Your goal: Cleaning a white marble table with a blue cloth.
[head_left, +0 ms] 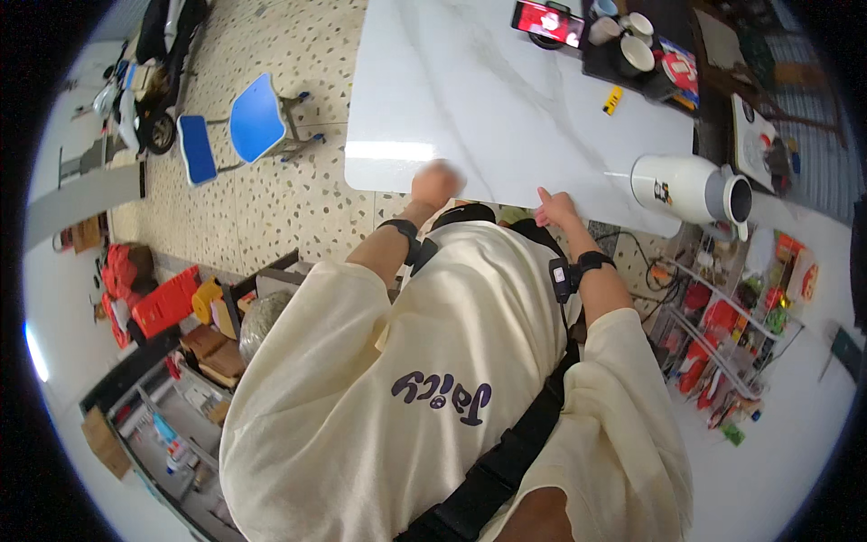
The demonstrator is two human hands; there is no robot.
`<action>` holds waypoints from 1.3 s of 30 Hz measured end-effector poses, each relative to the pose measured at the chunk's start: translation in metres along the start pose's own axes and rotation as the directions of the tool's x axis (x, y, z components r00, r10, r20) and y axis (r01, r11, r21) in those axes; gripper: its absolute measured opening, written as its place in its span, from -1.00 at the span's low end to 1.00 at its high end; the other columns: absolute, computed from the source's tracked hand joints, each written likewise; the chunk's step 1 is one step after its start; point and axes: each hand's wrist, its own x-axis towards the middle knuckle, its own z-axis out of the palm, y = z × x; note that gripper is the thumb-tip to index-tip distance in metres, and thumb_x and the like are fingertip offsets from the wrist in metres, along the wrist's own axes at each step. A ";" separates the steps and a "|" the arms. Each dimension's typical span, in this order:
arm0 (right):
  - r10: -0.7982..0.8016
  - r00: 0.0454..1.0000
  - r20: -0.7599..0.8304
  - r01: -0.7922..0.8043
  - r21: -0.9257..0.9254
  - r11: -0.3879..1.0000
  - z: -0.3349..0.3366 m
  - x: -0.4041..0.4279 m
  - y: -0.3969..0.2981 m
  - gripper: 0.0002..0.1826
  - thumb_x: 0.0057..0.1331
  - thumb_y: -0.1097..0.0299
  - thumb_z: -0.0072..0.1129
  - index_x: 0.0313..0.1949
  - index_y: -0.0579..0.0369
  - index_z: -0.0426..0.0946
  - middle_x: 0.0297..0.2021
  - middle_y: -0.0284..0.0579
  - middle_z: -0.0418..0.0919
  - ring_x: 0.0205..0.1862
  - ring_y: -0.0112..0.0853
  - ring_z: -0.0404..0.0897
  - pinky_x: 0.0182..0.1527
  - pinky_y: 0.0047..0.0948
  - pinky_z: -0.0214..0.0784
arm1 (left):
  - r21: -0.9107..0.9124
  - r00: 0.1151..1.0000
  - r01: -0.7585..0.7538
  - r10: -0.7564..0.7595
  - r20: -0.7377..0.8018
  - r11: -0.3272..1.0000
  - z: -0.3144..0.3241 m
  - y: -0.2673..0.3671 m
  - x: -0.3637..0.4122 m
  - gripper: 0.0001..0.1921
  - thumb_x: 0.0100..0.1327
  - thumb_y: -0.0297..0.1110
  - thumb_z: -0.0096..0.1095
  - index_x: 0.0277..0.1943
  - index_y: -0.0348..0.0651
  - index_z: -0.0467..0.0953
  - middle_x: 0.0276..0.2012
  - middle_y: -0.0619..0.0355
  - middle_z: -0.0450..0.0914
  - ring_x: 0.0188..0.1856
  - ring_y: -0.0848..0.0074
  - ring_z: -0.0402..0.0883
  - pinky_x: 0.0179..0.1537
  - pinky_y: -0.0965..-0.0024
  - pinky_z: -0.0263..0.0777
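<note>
My left hand [437,184] is blurred and curled at the near edge of a white marble-patterned table [474,101]. The blur hides whether its fingers hold anything. To the right, my right hand [557,207] is at the same edge with its index finger stretched out and the other fingers partly bent; nothing shows in it. A white vacuum jug [670,186] with a grey collar stands near the table's right end, beyond my right hand. Farther back lies a small yellow object [612,100] with dark marks.
At the table's far side a phone [547,24] with a lit screen rests on a stand, beside a dark tray [613,73] holding several mugs. A blue child's chair [257,118] is on the floor at left. A cluttered rack [718,325] stands at right, with black cables [653,267] near it.
</note>
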 end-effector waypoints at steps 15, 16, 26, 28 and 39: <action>0.057 0.965 0.257 -0.038 -0.079 0.996 -0.021 -0.001 -0.005 -0.21 0.29 -0.39 -0.24 -0.24 0.22 0.56 -0.40 -0.12 0.65 -0.42 -0.39 0.67 -0.41 -0.53 0.36 | -0.134 0.889 0.282 -0.311 -0.336 0.950 -0.027 0.021 -0.065 -0.46 0.08 -0.06 0.32 0.03 -0.22 0.38 0.02 -0.11 0.42 -0.02 0.14 0.49 -0.07 0.18 0.41; 0.059 0.963 0.263 -0.035 -0.094 0.995 -0.021 -0.001 -0.005 -0.21 0.29 -0.39 -0.24 -0.24 0.22 0.56 -0.40 -0.12 0.65 -0.42 -0.39 0.67 -0.41 -0.53 0.36 | -0.278 0.859 0.433 -0.486 -0.159 0.857 -0.027 0.025 -0.066 -0.39 0.06 -0.03 0.35 0.05 -0.26 0.35 0.05 -0.15 0.40 -0.02 0.10 0.49 -0.09 0.18 0.42; 0.036 0.941 0.338 -0.021 -0.047 0.999 -0.025 0.001 -0.004 -0.21 0.27 -0.38 -0.18 -0.20 0.26 0.55 -0.35 -0.09 0.64 -0.40 -0.39 0.66 -0.42 -0.52 0.43 | -0.288 0.854 0.512 -0.515 0.070 0.810 -0.002 0.023 -0.036 -0.52 0.22 -0.18 0.24 -0.01 -0.28 0.18 -0.35 -0.34 0.56 -0.23 -0.17 0.57 -0.27 -0.03 0.42; 0.021 0.944 0.328 -0.002 -0.059 0.998 -0.029 0.002 -0.010 -0.21 0.27 -0.38 -0.18 -0.20 0.27 0.55 -0.36 -0.08 0.64 -0.40 -0.39 0.66 -0.41 -0.52 0.44 | -0.228 0.850 0.526 -0.514 0.114 0.819 -0.004 0.027 -0.026 -0.59 0.26 -0.20 0.17 -0.04 -0.26 0.17 -0.37 -0.31 0.56 -0.25 -0.15 0.57 -0.27 -0.04 0.42; -0.021 0.969 0.246 0.031 -0.040 0.999 -0.023 -0.007 -0.007 -0.23 0.31 -0.31 -0.15 -0.36 0.33 0.56 -0.49 -0.01 0.63 -0.51 -0.33 0.64 -0.47 -0.47 0.48 | -0.282 0.867 0.498 -0.480 0.135 0.820 -0.021 0.016 0.038 -0.60 0.27 -0.23 0.18 -0.04 -0.26 0.17 -0.27 -0.36 0.55 -0.15 -0.17 0.55 -0.17 -0.04 0.41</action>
